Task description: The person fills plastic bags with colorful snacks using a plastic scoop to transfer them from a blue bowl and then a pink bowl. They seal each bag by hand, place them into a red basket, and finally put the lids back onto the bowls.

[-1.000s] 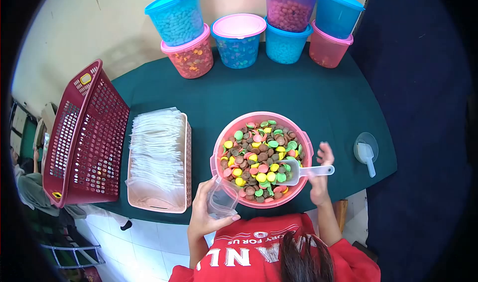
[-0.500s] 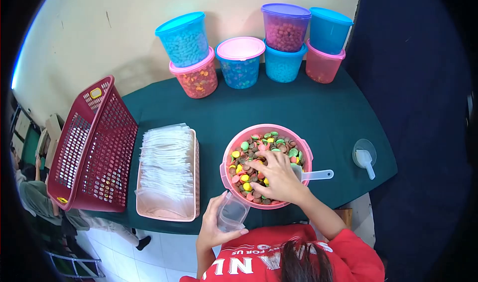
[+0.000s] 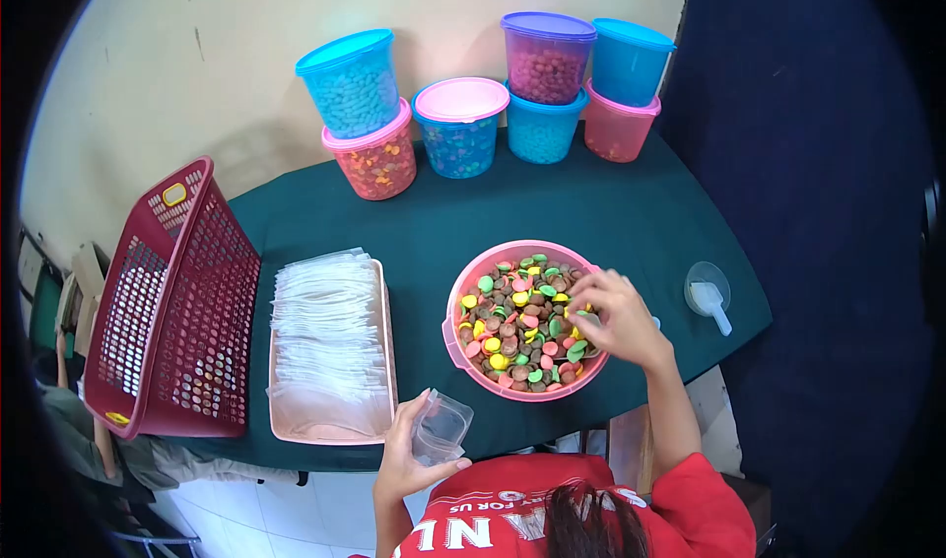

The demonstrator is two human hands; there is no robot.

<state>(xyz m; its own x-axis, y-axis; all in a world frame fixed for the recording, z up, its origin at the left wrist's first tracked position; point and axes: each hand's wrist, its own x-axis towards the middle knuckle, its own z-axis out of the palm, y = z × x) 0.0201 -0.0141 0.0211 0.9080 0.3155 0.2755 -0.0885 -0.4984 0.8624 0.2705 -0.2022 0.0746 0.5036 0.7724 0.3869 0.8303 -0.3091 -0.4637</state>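
My left hand (image 3: 412, 464) is closed round a clear plastic cup (image 3: 442, 427), tilted in front of the bowl near the table's front edge. Nothing shows inside the cup. A pink round bowl (image 3: 456, 353) holds many button-shaped candies (image 3: 522, 327) in brown, green, yellow and pink. Over the bowl's right rim is my right hand (image 3: 623, 320), its fingers curled together; what they hold, if anything, is hidden. Beneath that hand lies a clear scoop, mostly covered, with only the tip of its handle (image 3: 656, 323) showing.
Left of the bowl, a pale basket (image 3: 392, 381) holds a stack of clear plastic bags (image 3: 327, 331). A tall maroon basket (image 3: 202, 312) stands farther left. Lidded tubs (image 3: 458, 144) line the back. At right sits a small clear cup (image 3: 708, 287) with a white scoop (image 3: 718, 314).
My right hand has risen from the candies and moved right, its spread fingers now curled. My left hand, with the cup, has shifted slightly left. The view has moved a little.
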